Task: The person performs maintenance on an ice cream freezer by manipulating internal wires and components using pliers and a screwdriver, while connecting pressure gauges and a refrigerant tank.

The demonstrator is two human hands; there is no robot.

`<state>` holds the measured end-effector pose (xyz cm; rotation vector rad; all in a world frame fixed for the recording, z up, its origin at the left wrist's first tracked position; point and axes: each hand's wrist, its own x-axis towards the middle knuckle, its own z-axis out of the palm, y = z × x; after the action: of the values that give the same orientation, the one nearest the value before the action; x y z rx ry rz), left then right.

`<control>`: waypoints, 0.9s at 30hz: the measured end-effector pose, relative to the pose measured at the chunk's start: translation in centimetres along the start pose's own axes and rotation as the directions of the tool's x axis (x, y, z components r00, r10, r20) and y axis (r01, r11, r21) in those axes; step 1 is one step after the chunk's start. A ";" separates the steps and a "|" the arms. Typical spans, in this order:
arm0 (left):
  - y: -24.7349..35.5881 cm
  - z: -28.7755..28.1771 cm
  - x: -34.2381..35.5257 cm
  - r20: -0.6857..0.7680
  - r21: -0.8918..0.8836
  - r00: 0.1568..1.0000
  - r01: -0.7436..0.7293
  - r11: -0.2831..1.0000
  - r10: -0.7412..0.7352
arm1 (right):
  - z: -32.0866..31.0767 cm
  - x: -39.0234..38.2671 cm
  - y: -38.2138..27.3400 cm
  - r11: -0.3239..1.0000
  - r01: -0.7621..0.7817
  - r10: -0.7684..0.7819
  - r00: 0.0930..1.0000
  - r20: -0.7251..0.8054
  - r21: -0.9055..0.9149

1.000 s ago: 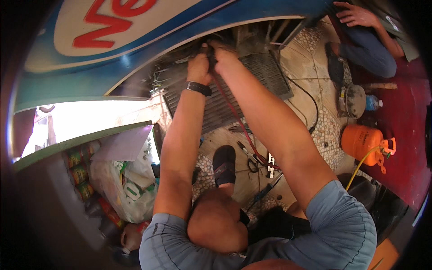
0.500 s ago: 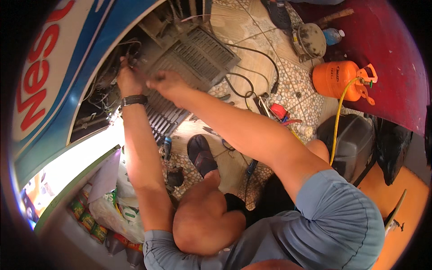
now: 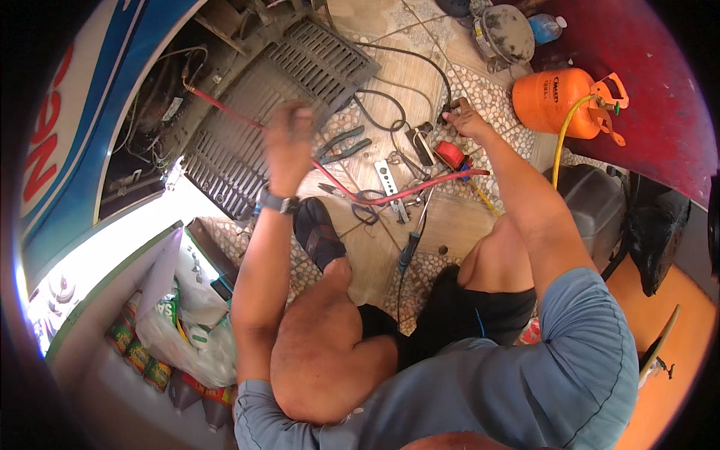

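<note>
The slotted panel [image 3: 300, 75] lies at the lower opening of a blue and white cabinet [image 3: 97, 97], and the other places are told from this panel. The left hand [image 3: 291, 146] is over its near right part, with a dark watch [image 3: 281, 202] on the wrist. This hand is blurred, so I cannot tell if the fingers are released or grasping something.

The red hose [image 3: 225, 107] begins at thin pipework beyond the left edge of the panel, crosses over the panel, passes at the left hand, and continues on the tiled floor [image 3: 367, 277] to the right of the panel. Whether the left hand holds the hose, I cannot tell.

The right hand [image 3: 469, 121] is well apart from the panel, to its right. Its fingertips are at the end of a black cable [image 3: 448, 91]; if they grasp this end or only touch it, I cannot tell.

Just beside the panel, on its right, lie pliers [image 3: 341, 139] with dark handles. A little farther are a white strip with holes [image 3: 388, 182] and a screwdriver with blue handle [image 3: 409, 250]. Farthest right from the panel, an orange cylinder [image 3: 551, 97] carries a yellow hose [image 3: 561, 157].
</note>
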<state>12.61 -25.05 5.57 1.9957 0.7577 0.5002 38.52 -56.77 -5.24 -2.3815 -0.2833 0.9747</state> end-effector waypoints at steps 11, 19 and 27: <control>1.0 11.7 -1.7 0.668 0.049 0.694 -0.399 0.916 0.267 | 2.2 -4.0 1.2 0.975 -0.090 0.130 0.974 0.188 -0.205; -2.2 18.8 -2.0 0.867 0.092 0.336 -0.834 0.544 0.368 | 2.5 -6.8 -0.8 0.905 0.182 0.025 0.880 0.475 -0.384; -2.3 21.8 -0.8 0.740 0.110 0.425 -0.841 0.530 0.521 | 2.8 0.0 0.4 0.999 -0.040 0.024 0.923 -0.385 -0.033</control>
<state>24.62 -38.06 -7.34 2.7009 -0.5474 0.0387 36.50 -55.95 -7.11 -2.5555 -0.1148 0.4971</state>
